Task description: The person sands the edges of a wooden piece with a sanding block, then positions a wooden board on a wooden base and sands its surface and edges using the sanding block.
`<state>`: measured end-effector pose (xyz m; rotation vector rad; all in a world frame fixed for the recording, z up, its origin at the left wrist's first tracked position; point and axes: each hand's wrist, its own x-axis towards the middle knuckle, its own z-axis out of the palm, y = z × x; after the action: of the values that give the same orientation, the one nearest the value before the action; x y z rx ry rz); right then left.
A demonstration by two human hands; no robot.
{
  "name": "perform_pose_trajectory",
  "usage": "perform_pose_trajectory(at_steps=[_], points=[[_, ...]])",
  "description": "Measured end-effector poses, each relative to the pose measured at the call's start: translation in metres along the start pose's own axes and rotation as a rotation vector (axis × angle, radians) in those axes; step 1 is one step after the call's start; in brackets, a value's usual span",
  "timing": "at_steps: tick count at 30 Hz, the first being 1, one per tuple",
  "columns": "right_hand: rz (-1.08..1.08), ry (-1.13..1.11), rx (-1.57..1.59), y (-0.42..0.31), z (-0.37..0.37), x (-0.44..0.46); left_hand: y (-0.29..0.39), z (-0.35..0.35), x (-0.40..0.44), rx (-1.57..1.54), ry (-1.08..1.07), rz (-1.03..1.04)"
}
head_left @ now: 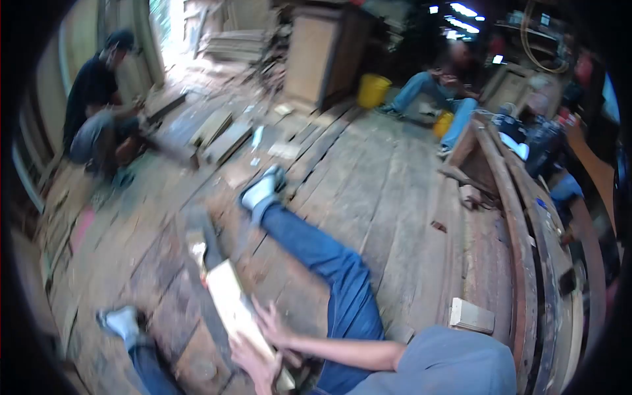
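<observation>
A pale wooden board (229,293) slants across the floor between my legs, its near end by my body. My left hand (253,363) is wrapped over the board near that end. Further along, my right hand (272,324) rests against the board's right edge with its fingers spread. At the board's far end is a shiny object (196,247), too blurred to name, beside a darker grey plank (205,230). The undersides of both hands are hidden.
A crouching person (99,105) handles wood at the left. Another person (431,89) sits at the back right near a yellow bucket (373,91). Wooden beams (510,191) line the right side. A small pale block (472,316) lies right of my leg.
</observation>
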<state>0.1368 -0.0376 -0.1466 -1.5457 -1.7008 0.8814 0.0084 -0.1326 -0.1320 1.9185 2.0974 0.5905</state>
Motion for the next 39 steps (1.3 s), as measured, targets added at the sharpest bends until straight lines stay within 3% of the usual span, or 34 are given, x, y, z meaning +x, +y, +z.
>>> perform_pose_trajectory(at_steps=[1,2,5,9,12,16,20,26,29,36,39], points=[[-0.202,0.103,-0.02,0.007,0.003,0.015,0.01,-0.016,0.001,-0.102,-0.02,-0.004],[-0.001,-0.097,0.091,-0.018,-0.03,0.032,0.021,-0.026,0.003,-0.071,-0.05,-0.051],[-0.166,-0.094,-0.026,-0.035,-0.057,0.068,0.029,-0.044,0.009,-0.202,-0.052,-0.126],[-0.503,-0.142,-0.081,-0.042,-0.063,0.017,0.022,-0.048,0.007,-0.368,-0.044,-0.157],[-0.574,-0.246,-0.205,-0.049,-0.076,0.016,0.014,-0.044,0.004,-0.433,-0.032,-0.121],[-0.586,-0.07,-0.066,-0.044,-0.052,0.089,0.013,-0.045,0.004,-0.473,-0.052,-0.137],[-0.562,-0.065,-0.085,-0.045,-0.048,0.129,0.01,-0.048,0.005,-0.511,-0.066,-0.117],[-0.561,-0.177,-0.068,-0.042,-0.06,0.0,0.0,-0.044,0.006,-0.565,-0.003,-0.068],[-0.573,-0.153,-0.13,-0.041,-0.06,-0.013,-0.004,-0.047,0.009,-0.612,-0.028,-0.03],[-0.563,0.027,-0.115,-0.04,-0.04,0.134,0.001,-0.046,0.008,-0.576,-0.036,-0.031],[-0.486,-0.059,-0.102,-0.053,-0.045,0.137,-0.006,-0.044,0.008,-0.599,-0.05,-0.024]])
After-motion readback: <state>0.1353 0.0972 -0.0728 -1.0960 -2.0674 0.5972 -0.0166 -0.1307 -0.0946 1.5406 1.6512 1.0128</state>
